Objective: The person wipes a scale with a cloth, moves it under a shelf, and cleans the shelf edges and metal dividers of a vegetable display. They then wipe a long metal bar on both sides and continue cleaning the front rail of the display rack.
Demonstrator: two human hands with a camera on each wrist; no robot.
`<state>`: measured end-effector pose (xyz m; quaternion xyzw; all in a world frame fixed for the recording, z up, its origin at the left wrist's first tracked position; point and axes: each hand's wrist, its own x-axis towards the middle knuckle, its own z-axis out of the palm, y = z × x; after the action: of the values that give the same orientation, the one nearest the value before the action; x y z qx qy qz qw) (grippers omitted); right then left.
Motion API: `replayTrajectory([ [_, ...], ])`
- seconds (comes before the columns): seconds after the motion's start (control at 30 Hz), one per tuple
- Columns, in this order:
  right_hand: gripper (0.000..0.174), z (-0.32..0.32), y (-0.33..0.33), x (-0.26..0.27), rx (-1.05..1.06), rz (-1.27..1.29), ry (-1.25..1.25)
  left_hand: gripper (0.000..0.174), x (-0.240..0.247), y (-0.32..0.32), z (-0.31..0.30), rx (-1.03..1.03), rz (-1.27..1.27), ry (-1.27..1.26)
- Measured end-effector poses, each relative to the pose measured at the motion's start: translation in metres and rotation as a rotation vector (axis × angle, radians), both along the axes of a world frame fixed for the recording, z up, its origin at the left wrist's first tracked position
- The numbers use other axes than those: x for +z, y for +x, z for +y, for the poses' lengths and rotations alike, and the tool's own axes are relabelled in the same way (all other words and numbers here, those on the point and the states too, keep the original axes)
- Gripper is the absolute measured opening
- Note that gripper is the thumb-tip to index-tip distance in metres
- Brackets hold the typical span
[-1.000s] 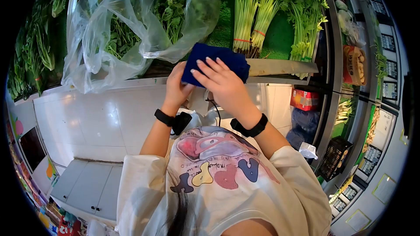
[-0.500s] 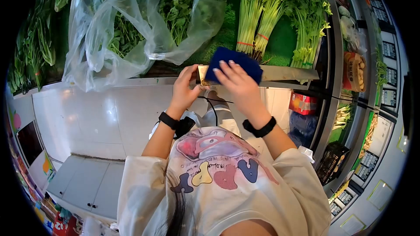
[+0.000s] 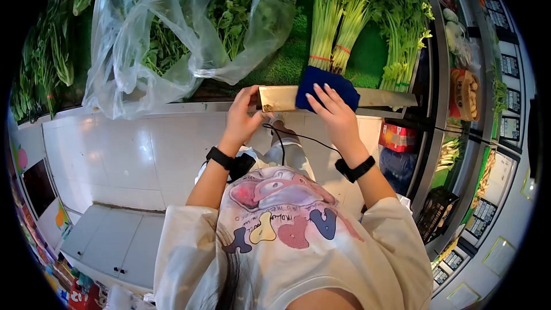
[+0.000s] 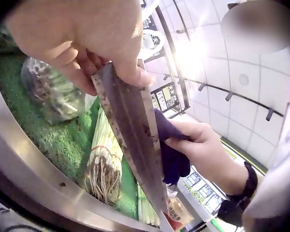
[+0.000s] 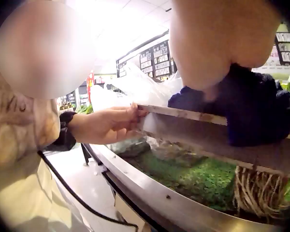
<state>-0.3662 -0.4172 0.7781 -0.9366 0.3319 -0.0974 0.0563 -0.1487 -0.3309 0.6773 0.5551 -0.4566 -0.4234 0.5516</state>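
Note:
My left hand grips the left end of a long metal strip, thumb on one side and fingers on the other. Brown dirt specks mark the channelled underside of the strip in the left wrist view. Partway along it, my right hand holds a folded dark blue cloth over the strip, fingers spread on top. From the left wrist, the right thumb shows pinching the cloth against the strip's edge. Behind the strip lie celery bunches tied with red bands, their roots toward me.
A clear plastic bag covers leafy greens on the green-lined shelf, left of the celery. The shelf's metal edge runs below the strip. At right stand a red box and a black crate. A black cable hangs between my arms.
The cloth and my right hand have slid rightward along the strip, uncovering its left end. My left hand stays at that end, moved slightly right from a second ago.

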Motion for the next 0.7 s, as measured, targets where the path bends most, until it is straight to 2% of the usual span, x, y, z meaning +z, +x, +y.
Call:
replayTrajectory([
  [0.17,0.043,0.013,0.057,0.001,0.176,-0.106,0.017,0.061,0.006,0.004,-0.005,-0.01,-0.09,-0.035],
  [0.2,0.043,0.014,0.062,0.0,0.18,-0.1,0.019,0.062,0.0,0.004,-0.002,0.019,-0.043,-0.003],
  [0.37,0.042,0.001,0.017,0.003,0.164,0.014,0.026,0.062,-0.017,-0.004,0.001,0.056,0.152,-0.007],
  [0.5,0.043,-0.005,-0.031,-0.005,0.1,0.079,0.004,0.063,-0.016,-0.002,0.002,-0.003,0.09,0.047],
  [0.63,0.044,0.0,-0.003,-0.006,0.125,0.034,0.024,0.063,-0.007,-0.007,0.001,-0.026,0.087,0.101],
  [0.7,0.045,0.004,0.023,-0.012,0.178,-0.029,0.058,0.062,-0.014,-0.01,0.002,-0.063,0.005,0.069],
])
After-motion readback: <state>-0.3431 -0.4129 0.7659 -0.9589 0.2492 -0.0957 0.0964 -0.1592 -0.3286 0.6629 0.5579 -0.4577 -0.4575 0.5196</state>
